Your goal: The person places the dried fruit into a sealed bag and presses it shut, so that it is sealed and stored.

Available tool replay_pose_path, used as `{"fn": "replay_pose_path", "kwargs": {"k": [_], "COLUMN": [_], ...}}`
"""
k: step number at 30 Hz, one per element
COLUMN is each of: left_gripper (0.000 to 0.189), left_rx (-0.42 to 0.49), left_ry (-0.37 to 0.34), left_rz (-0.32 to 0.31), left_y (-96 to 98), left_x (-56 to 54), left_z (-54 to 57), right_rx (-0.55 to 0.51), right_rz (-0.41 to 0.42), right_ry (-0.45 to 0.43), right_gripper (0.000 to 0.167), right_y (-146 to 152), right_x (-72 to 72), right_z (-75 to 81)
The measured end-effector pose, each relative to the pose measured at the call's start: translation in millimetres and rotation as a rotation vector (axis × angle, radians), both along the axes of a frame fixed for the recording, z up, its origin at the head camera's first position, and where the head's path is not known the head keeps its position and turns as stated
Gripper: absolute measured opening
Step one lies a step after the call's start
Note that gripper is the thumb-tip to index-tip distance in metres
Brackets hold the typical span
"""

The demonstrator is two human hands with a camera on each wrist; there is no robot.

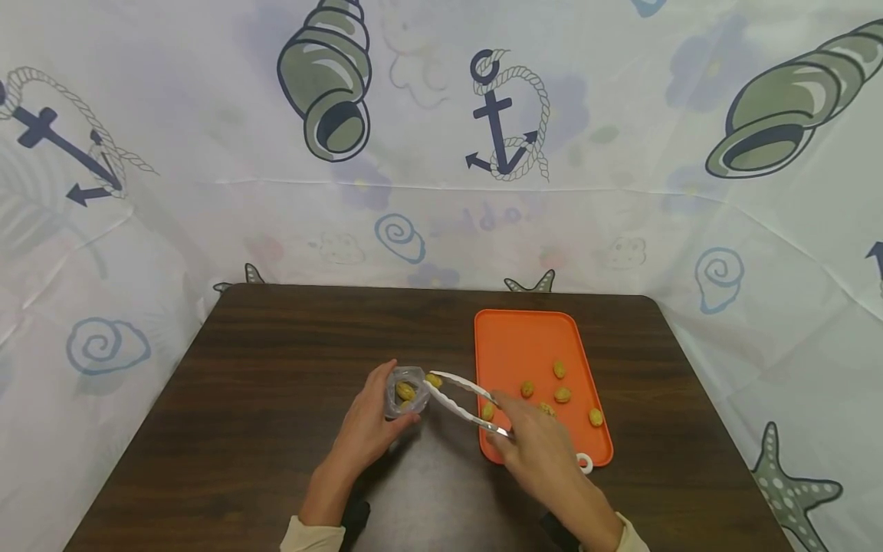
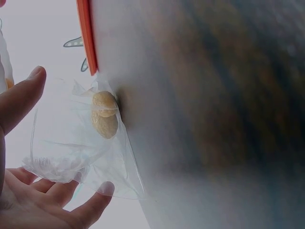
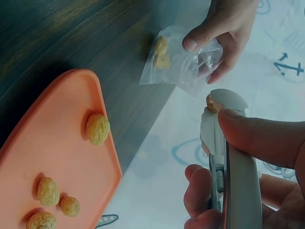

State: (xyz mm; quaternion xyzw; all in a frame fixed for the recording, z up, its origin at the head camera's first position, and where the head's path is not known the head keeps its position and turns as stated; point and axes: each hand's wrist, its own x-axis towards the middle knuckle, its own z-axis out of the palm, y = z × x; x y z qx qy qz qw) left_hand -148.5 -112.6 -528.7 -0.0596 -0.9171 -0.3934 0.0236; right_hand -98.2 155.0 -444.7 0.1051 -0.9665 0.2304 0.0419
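Note:
My left hand (image 1: 369, 422) holds a small clear plastic bag (image 2: 66, 133) by its sides, its mouth facing up. A couple of wrinkled yellow-brown nuggets (image 2: 104, 114) lie in the bottom of the bag. My right hand (image 1: 541, 448) grips metal tongs (image 3: 243, 191) with white tips. Another nugget (image 1: 434, 379) is pinched between the tong tips, just right of the bag's mouth. In the right wrist view, the tips partly hide this nugget (image 3: 212, 103).
An orange tray (image 1: 520, 337) lies right of the bag, with several loose nuggets (image 1: 562, 394) spread over it. The tongs' white ring (image 1: 585, 462) shows beyond my right hand, over the tray's near edge. The dark wooden table (image 1: 276, 368) meets a patterned curtain (image 1: 441, 207) behind.

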Motion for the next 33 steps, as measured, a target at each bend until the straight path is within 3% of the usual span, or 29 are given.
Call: {"fn": "replay_pose_path", "kwargs": {"k": [16,33], "left_gripper": [0.100,0.100], "left_rx": [0.006,0.009], "left_ry": [-0.007,0.030], "left_rz": [0.009,-0.007], "left_y": [-0.2,-1.5], "left_x": [1.4,0.7], "left_z": [-0.3,-2.0], "right_rx": [0.026,0.059], "right_rz": [0.052,0.094], "right_ry": [0.050,0.078], "right_gripper": [0.050,0.053], "right_y": [-7.5,-18.7], "right_x": [-0.7,-6.9], "right_z": [-6.3,-8.2]}}
